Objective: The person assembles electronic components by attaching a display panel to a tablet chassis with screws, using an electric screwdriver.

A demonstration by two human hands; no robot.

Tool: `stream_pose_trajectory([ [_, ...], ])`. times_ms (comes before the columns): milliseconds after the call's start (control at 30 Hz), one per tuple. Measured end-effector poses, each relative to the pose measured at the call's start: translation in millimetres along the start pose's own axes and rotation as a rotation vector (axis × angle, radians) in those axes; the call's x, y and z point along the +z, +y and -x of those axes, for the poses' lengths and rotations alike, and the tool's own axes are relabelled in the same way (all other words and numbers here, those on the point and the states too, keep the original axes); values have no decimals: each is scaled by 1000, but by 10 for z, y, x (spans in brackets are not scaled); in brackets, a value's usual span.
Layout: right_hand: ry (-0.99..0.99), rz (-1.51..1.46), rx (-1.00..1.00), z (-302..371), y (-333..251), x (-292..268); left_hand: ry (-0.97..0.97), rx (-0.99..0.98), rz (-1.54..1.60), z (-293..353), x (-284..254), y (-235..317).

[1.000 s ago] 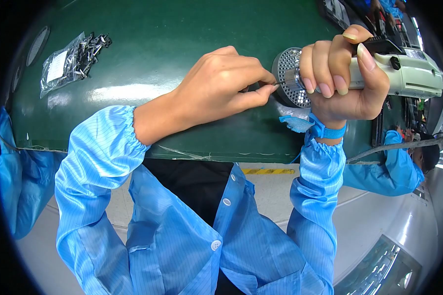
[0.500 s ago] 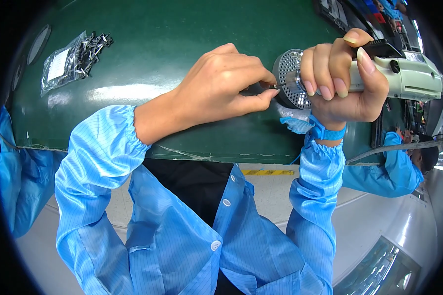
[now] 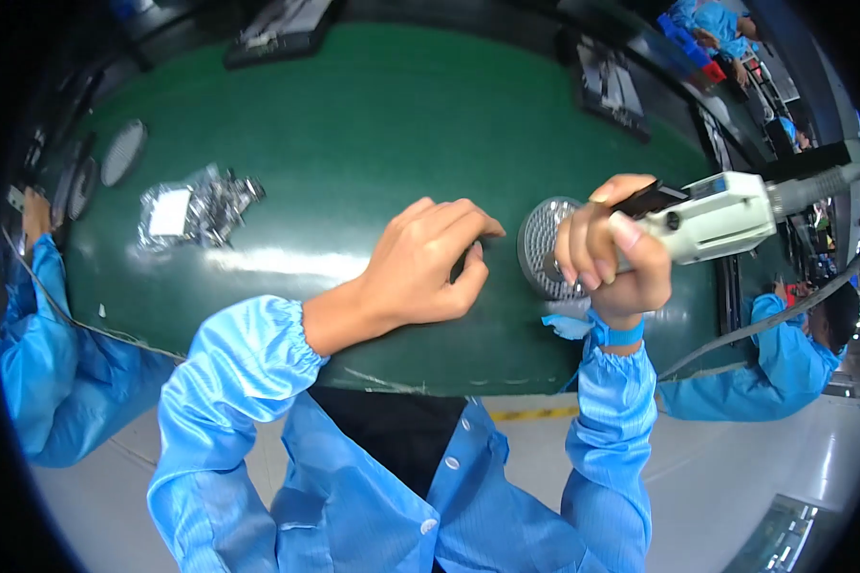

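My right hand (image 3: 613, 253) is wrapped round a pale electric screwdriver (image 3: 721, 222) with a black lever. The screwdriver lies level, its grey cable end off to the right; my fist hides its front end. Behind that fist, and partly covered by it, sits a round grey dish with a holed top (image 3: 537, 250). My left hand (image 3: 425, 267) is to the left of the dish, apart from the screwdriver. Its fingers are curled toward the thumb around a small dark thing that I cannot make out.
A clear bag of small black-and-metal parts (image 3: 201, 210) lies left on the green table (image 3: 392, 115). Beyond it is a grey oval disc (image 3: 124, 153). Dark trays (image 3: 612, 86) stand at the far edge. People in blue sleeves sit on both sides; a grey cable (image 3: 764, 329) hangs right.
My left hand has drawn back from the screwdriver's tip, which it was touching before. My right hand and screwdriver have shifted slightly left and lower in view. The whole view has tilted toward the far table.
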State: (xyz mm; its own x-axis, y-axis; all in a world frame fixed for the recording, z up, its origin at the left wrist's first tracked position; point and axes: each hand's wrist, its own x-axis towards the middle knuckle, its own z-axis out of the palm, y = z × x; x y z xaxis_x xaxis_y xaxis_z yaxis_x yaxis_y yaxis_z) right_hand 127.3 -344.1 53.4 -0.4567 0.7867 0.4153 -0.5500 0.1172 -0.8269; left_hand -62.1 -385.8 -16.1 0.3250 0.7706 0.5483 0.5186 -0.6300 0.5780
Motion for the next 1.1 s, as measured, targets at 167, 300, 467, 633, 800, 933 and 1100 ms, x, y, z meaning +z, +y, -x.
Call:
stream_pose_trajectory([
  [167,192,108,31,34,-89,-344,170,-189,-38,-597,119,-330],
  [300,257,145,-9,32,-147,-494,250,-313,-42,-1527,399,-1059],
  [467,310,210,25,-1,-99,-538,25,-786,-67,-2574,857,-1297],
  [633,343,181,45,6,-68,-526,-99,-970,-206,-2976,1304,-1170],
  [800,326,159,77,8,-51,-448,-85,-949,205,-3109,1284,-1756],
  [933,324,197,46,3,-21,-428,225,-809,195,-3165,1167,-1531],
  [1100,354,182,27,97,-10,-636,374,-592,446,-2640,330,-998],
])
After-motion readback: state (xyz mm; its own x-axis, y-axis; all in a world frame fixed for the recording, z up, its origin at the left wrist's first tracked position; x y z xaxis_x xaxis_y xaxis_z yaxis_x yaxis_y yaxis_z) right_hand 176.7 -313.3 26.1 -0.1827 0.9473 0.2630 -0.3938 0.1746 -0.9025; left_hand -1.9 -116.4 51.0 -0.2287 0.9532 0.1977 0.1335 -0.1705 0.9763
